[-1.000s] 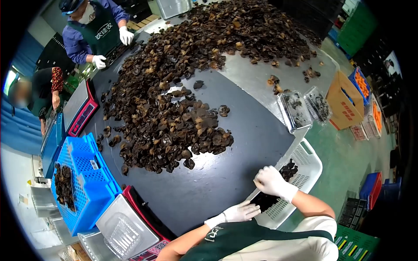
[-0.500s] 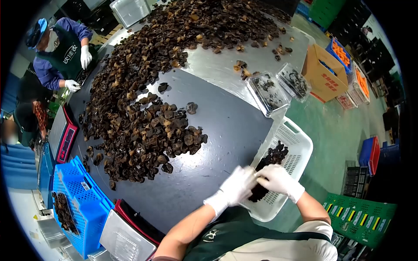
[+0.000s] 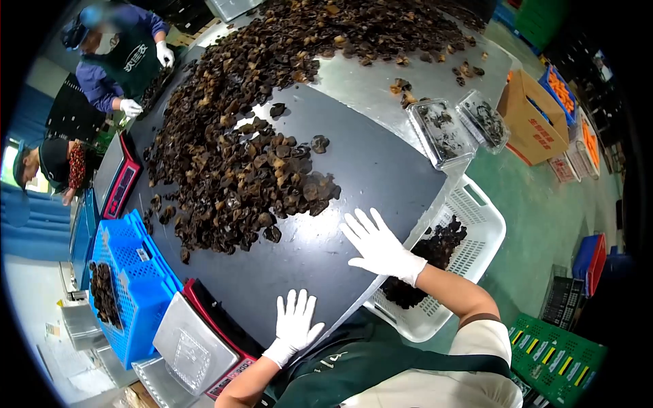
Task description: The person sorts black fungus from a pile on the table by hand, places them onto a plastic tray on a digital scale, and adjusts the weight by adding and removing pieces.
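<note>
My left hand (image 3: pixel 294 325), in a white glove, lies on the near edge of the dark tabletop (image 3: pixel 354 272) with its fingers stretched out and nothing in it. Farther right, my right hand (image 3: pixel 381 246), gloved too, is spread over the table beside the white basket (image 3: pixel 486 224), also holding nothing. Dark pieces of wood ear mushroom (image 3: pixel 439 248) lie in that basket, partly behind my right forearm. Ahead of my hands spreads a big heap of wood ear mushrooms (image 3: pixel 252 183), brown and black. A loose piece (image 3: pixel 320 143) sits apart at its right side.
Two clear plastic boxes (image 3: pixel 442 132) stand at the table's right edge. A carton (image 3: pixel 534 122) is beyond them. A scale (image 3: pixel 194 347) and a blue crate (image 3: pixel 129 272) are at left. Across the table a gloved co-worker (image 3: pixel 122 61) works; another person (image 3: pixel 58 166) bends at left.
My hands were close together over the white basket. They have moved apart onto the table, the left one toward the left, and both have opened. The view has shifted slightly.
</note>
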A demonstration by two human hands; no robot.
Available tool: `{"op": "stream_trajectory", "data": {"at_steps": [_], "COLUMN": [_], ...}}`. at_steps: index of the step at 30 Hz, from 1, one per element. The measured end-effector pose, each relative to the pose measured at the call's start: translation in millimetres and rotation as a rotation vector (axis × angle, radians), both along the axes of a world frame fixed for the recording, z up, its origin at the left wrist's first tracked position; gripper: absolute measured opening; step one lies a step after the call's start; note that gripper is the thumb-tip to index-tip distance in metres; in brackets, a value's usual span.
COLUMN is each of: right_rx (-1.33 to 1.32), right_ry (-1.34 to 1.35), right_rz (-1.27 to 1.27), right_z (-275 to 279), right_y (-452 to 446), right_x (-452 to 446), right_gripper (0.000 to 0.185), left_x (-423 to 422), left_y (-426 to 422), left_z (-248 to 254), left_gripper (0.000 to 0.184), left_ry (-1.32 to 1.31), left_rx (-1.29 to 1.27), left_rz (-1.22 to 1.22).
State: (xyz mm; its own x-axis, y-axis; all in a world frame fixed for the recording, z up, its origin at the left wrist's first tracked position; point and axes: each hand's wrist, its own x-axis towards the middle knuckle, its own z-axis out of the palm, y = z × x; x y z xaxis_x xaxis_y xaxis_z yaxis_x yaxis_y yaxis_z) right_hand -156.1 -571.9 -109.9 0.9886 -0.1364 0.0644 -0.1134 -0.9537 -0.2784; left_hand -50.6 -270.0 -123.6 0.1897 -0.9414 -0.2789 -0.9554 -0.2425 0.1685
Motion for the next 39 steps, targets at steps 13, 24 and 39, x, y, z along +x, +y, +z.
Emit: {"op": "stream_trajectory", "data": {"at_steps": [13,24,39], "right_rx": [-0.222,-0.128,0.329], "right_ry": [0.363,0.101,-0.391], "right_rz": [-0.918,-0.317,-0.266], "right_z": [-6.4,12.7,7.7], "right_y": [-14.6,-0.1,-60.3], "right_x": [-169.5,-58.1,128.9], "right_gripper": [0.077,0.074,0.032], "left_x": [-17.6,-114.7,46.1], "left_y": [-144.6,-97.8,3.5], "left_z": [76.2,-53.4,22.7], "left_gripper": [0.058,0.049,0.027], "left_ry": [0.309,0.797,0.385], "left_rx": [0.194,-0.394,-0.842], "left_rz": [-0.226,-0.677,0.881]}}
